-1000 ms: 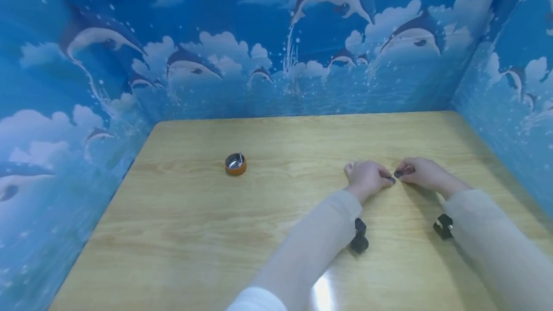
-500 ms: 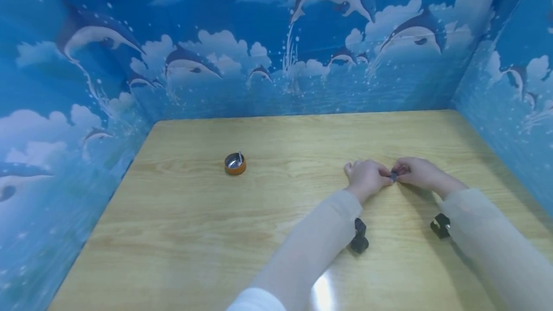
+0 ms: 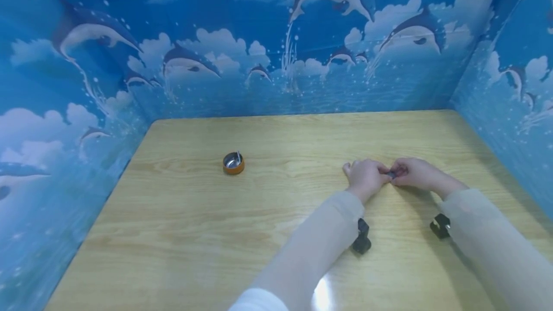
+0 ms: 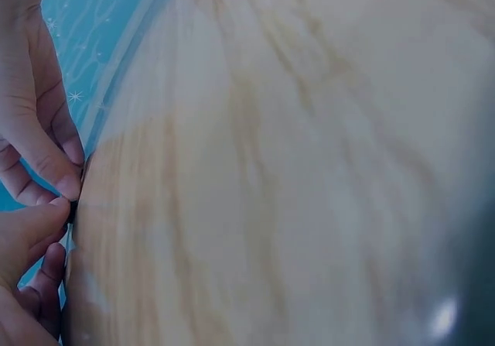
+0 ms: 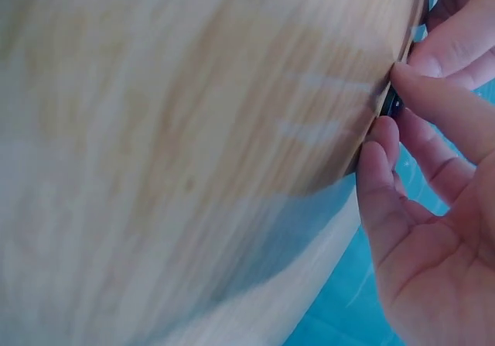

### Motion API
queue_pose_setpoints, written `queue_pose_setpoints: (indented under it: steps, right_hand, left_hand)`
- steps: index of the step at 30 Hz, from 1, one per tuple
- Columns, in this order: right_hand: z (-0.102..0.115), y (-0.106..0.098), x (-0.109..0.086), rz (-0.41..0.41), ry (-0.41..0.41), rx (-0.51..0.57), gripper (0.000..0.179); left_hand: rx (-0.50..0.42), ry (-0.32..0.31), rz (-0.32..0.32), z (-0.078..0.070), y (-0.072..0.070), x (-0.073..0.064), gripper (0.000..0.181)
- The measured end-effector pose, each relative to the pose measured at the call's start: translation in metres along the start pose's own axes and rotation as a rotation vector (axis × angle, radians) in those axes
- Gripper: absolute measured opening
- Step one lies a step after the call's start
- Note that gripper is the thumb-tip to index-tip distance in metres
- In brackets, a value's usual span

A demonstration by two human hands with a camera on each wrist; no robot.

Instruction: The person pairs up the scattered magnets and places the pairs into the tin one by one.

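Observation:
Toward the right of the table (image 3: 194, 234), both hands meet fingertip to fingertip in the head view. My left hand (image 3: 366, 176) pinches a small dark piece between thumb and fingers. From the other side my right hand (image 3: 416, 174) pinches at the same spot, where a small dark grey piece (image 3: 391, 175) shows between the fingertips. The left wrist view catches a black bit (image 4: 73, 210) between the two hands, low over the tabletop. A shiny black edge (image 5: 393, 102) appears by the right fingertips in the right wrist view. Fingers hide most of it, so I cannot tell its kind.
A small orange-brown bowl (image 3: 234, 163) with a silvery inside stands left of centre, a thin light stick leaning in it. Blue dolphin-print curtains (image 3: 276, 52) enclose the table's back and sides. Black wrist cameras (image 3: 361, 236) hang under both sleeves.
One second ago each hand held its own small dark piece with a gap between. The right hand has moved left, bringing the pieces together; the left hand has barely moved.

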State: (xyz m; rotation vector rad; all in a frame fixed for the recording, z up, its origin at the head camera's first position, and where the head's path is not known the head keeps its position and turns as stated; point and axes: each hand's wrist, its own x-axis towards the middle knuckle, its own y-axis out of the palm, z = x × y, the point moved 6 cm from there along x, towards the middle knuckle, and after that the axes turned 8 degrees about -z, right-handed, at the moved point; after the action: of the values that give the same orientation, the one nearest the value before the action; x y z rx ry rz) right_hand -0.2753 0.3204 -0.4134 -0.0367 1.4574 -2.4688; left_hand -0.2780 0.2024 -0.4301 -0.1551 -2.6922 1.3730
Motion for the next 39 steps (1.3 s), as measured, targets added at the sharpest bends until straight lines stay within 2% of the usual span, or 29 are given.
queue_pose_setpoints:
  steps: [6,12,15,19,22,25,32,39]
  right_hand:
    - [0.007,0.000,0.001,-0.025,-0.026,-0.001,0.025]
    - [0.008,-0.001,0.001,-0.039,-0.014,-0.019,0.019]
    - [0.007,0.000,0.001,-0.039,-0.004,-0.025,0.017]
    - [0.003,-0.001,-0.001,-0.032,0.007,-0.029,0.020]
    - [0.000,-0.001,-0.002,-0.026,0.010,-0.029,0.023]
    - [-0.001,0.000,-0.002,-0.021,0.011,-0.030,0.025]
    - [-0.001,0.000,0.000,-0.025,0.020,-0.023,0.025]
    - [0.002,0.001,0.000,-0.016,0.029,-0.007,0.024]
  left_hand:
    - [-0.017,0.016,-0.035,0.002,-0.005,0.001,0.015]
    - [-0.058,0.032,0.021,0.004,-0.005,0.001,0.021]
    - [-0.135,0.057,0.078,0.008,-0.006,0.000,0.024]
    - [-0.289,0.109,0.168,0.015,-0.012,-0.001,0.026]
    - [-0.425,0.109,0.223,0.024,-0.017,-0.003,0.026]
    - [-0.517,0.081,0.257,0.034,-0.023,-0.005,0.025]
    - [-0.569,0.068,0.309,0.051,-0.043,-0.010,0.028]
    - [-0.553,0.103,0.313,0.070,-0.059,-0.016,0.035]
